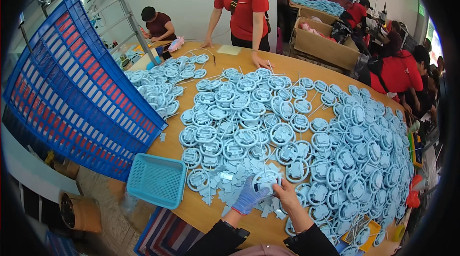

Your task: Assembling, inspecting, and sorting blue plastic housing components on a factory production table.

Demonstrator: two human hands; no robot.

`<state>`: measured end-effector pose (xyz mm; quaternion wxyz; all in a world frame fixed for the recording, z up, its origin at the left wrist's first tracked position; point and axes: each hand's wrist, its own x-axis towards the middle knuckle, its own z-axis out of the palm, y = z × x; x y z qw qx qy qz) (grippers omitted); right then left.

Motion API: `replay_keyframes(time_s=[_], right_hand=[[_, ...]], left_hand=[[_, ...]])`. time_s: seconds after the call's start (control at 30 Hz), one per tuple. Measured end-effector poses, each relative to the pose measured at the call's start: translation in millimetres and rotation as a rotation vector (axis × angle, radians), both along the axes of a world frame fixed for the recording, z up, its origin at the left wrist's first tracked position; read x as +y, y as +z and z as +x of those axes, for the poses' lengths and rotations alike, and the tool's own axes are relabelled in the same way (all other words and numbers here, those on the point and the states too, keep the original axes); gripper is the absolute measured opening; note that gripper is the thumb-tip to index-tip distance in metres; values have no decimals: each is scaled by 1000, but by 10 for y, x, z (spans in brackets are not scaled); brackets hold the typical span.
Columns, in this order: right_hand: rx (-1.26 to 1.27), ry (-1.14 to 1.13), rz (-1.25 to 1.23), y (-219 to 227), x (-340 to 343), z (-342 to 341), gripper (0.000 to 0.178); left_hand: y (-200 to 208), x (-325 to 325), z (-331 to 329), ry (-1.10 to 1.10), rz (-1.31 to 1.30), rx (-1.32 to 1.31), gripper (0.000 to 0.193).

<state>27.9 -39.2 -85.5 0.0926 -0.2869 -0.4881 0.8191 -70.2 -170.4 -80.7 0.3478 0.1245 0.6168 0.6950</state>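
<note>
Near the table's front edge, my two hands hold a round light-blue plastic part [266, 178] with a ring-shaped rim. My left hand [247, 196], in a thin bluish-purple glove, grips its left side. The bare right hand [286, 194] closes on its right edge, thumb and fingers pressed to it. A dark patch shows at the part's lower left. Around and under my hands lie many small flat light-blue plastic pieces [235, 170]. Beyond them spreads a large heap of similar round parts [242, 136], several with thin straight stems.
The brown table [203, 215] carries another dense heap [354, 155] at the right. A light-blue basket [163, 158] stands at its front left, below a tilted blue crate [84, 95]. Across the table a person in red [244, 9] leans on it. Cardboard boxes [321, 45] stand behind.
</note>
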Motion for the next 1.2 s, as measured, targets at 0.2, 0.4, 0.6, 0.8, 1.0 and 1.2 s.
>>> replay_keyframes(time_s=[0.2,0.4,0.6,0.8,1.0,1.2], right_hand=[[-75,-185,15,-150,92,152,24],[300,-685,-96,-19,1060,754,42],[-89,-39,255,60,661,345,47],[-364,348,1077,-191,239,-258,44],[-326,333,1215,-319,103,-245,29],[-103,133,1131,-395,119,-125,16]], left_hand=[[-56,233,-14,-117,-173,182,78],[74,600,-952,-96,-530,935,89],[266,911,-2059,-168,-1112,913,106],[345,1083,-2110,-365,-1148,878,104],[468,552,-1670,-476,-1094,1179,98],[87,-84,-1554,-318,-806,865,76]])
